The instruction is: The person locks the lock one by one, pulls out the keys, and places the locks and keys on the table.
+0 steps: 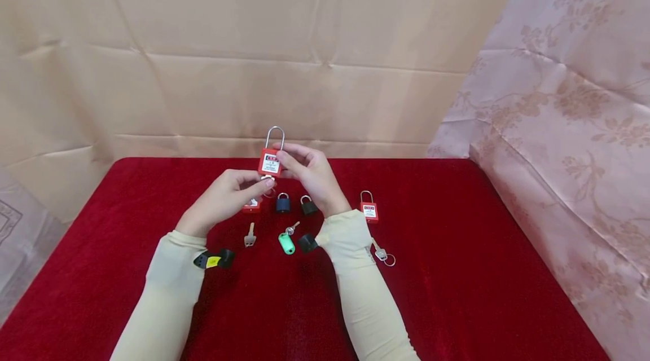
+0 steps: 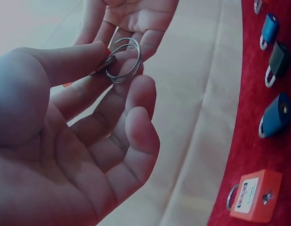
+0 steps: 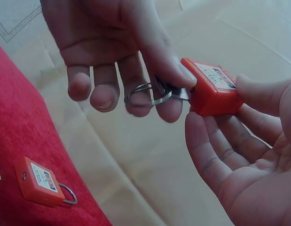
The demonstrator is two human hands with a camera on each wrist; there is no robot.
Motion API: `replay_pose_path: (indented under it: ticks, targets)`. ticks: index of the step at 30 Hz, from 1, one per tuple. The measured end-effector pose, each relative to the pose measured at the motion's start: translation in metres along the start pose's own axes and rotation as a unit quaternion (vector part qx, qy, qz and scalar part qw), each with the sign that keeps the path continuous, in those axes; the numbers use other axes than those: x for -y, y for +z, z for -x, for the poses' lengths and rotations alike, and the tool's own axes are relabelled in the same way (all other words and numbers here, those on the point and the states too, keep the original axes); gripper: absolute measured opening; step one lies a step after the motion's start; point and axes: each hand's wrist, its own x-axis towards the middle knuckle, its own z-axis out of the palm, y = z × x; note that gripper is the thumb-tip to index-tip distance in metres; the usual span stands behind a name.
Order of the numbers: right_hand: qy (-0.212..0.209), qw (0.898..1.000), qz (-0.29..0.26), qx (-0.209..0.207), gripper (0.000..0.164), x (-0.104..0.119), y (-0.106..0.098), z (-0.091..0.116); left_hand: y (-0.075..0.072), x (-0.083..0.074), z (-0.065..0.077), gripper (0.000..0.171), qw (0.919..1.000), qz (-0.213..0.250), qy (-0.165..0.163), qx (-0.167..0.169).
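Above the far part of the table, my right hand (image 1: 317, 177) holds a red padlock (image 1: 270, 162) by its body, thumb on the white label. The long metal shackle points up. My left hand (image 1: 220, 198) is just below and to the left, pinching a key (image 3: 183, 93) between thumb and index finger. The key's blade meets the bottom face of the padlock in the right wrist view; how deep it sits is hidden. A metal split ring (image 2: 136, 61) hangs from the key beside the left fingers, whose other fingertips are loosely bent.
On the red-covered table (image 1: 457, 293) lie a red padlock (image 1: 370, 211), another red padlock (image 1: 251, 207) partly behind the left hand, a blue padlock (image 1: 282, 204), a dark padlock (image 1: 308, 207), a loose key (image 1: 250, 237), a green key tag (image 1: 286, 243) and a ringed key (image 1: 381, 254).
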Motion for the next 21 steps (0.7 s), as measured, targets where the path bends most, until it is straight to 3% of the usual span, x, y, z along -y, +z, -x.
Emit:
replay_pose_path:
  ticks: [3, 8, 14, 21]
  targets:
    - [-0.002, 1.0, -0.003, 0.006, 0.034, 0.001, 0.0, 0.0, -0.001, 0.002, -0.001, 0.034, 0.9994, 0.031, -0.014, 0.002]
    - [-0.012, 1.0, -0.008, 0.013, 0.038, 0.001, 0.001, 0.0, -0.002, 0.003, -0.002, 0.038, 0.9982, 0.047, -0.029, -0.023]
    - [-0.019, 1.0, -0.013, -0.001, 0.037, 0.001, 0.0, 0.001, 0.003, 0.002, -0.004, 0.033, 0.995, 0.077, -0.013, -0.062]
    - [-0.021, 0.999, -0.015, -0.019, 0.037, 0.002, 0.001, 0.001, 0.009, 0.0, -0.006, 0.032, 0.9924, 0.092, -0.005, -0.081]
